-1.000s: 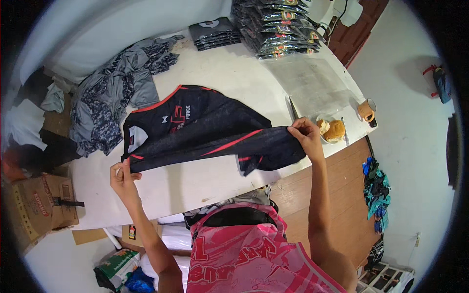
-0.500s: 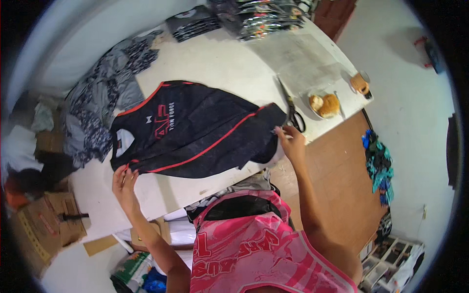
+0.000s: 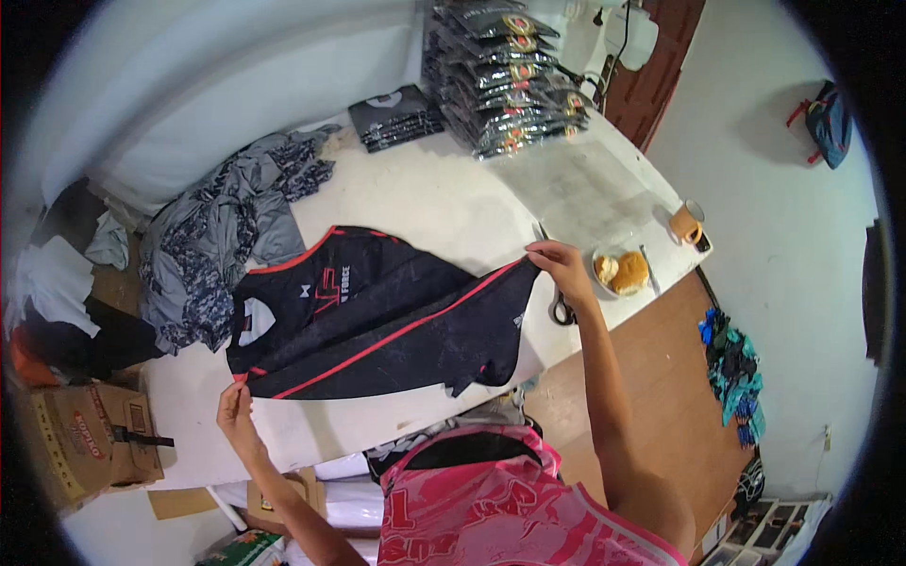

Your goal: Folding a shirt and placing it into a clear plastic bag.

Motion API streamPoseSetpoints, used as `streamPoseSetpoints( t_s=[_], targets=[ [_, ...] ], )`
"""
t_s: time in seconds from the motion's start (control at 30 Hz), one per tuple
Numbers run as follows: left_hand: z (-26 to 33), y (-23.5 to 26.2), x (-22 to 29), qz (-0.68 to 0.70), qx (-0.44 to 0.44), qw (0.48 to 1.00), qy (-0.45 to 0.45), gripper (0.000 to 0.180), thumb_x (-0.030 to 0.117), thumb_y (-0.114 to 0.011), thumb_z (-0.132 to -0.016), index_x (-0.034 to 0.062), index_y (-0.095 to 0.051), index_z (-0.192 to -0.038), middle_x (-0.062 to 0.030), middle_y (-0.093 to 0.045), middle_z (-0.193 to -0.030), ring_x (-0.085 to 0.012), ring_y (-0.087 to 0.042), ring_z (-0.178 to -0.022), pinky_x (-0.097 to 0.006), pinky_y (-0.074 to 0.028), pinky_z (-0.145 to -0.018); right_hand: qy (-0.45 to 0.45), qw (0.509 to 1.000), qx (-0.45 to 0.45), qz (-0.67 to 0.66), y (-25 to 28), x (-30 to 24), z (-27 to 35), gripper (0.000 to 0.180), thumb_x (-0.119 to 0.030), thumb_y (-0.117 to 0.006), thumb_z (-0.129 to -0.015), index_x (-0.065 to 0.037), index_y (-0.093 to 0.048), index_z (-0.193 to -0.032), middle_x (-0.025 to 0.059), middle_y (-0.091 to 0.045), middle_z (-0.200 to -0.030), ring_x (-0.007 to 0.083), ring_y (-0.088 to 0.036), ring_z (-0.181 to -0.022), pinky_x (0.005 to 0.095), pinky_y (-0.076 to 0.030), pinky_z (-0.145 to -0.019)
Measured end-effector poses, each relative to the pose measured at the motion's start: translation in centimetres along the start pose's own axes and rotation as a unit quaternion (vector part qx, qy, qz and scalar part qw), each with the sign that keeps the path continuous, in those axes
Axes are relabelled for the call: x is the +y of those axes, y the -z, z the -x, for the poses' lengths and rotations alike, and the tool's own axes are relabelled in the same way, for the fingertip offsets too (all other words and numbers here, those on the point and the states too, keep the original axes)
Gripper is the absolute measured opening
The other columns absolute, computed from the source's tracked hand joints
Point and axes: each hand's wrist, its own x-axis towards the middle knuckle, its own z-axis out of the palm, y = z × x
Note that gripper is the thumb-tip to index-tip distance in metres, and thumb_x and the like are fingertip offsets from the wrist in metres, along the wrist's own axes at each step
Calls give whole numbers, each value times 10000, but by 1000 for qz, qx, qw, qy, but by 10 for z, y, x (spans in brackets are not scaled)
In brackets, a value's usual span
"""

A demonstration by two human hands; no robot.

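The black jersey with red trim (image 3: 377, 325) is spread flat on the white surface (image 3: 434, 203), one edge pinched by the left hand (image 3: 236, 407), the opposite edge by the right hand (image 3: 563, 266), so folding appears barely begun, with every fold left.

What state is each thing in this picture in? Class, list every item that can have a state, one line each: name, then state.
black jersey: partly folded, flat on the table, held at two edges
left hand: pinching the jersey's near-left edge
right hand: gripping the jersey's right edge
grey patterned garments: crumpled, unfolded heap
bagged shirts: stacked, wrapped
scissors: lying on the table, blades hidden
mug: upright
cardboard box: closed
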Motion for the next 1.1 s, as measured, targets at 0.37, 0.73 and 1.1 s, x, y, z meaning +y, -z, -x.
streamPoseSetpoints(
  t_s=[0.37, 0.73, 1.1],
  targets=[
    [10, 27, -38, -42, -6, 999, 21, 144, 11, -649, -909, -10, -683, -1047, -48, -681, -1021, -126, -605, -961, -248, -454, -887, -193, 948, -246, -58, 21, -2, 106, 466, 115, -663, -814, -35, -626, -1253, 12, -632, -1188, 95, -573, -1053, 241, -473, -915],
    [13, 12, -45, -40, -12, 998, 44, 145, 14, -630, -919, -8, -687, -1052, -37, -684, -1014, -114, -592, -939, -238, -438, -884, -164, 958, -234, 6, -25, 17, 104, 347, 37, -721, -841, -36, -675, -1177, -9, -668, -1062, 55, -577, -949, 203, -468, -850],
    [-7, 25, -9, 90, 16, 995, 30, 173, 49, -633, -941, -16, -674, -1096, -62, -674, -1034, -114, -613, -952, -238, -478, -873, -113, 981, -156, -27, -2, -31, 98, 306, 101, -703, -810, 13, -687, -1102, 45, -715, -962, 96, -649, -863, 232, -527, -794]
  ],
)
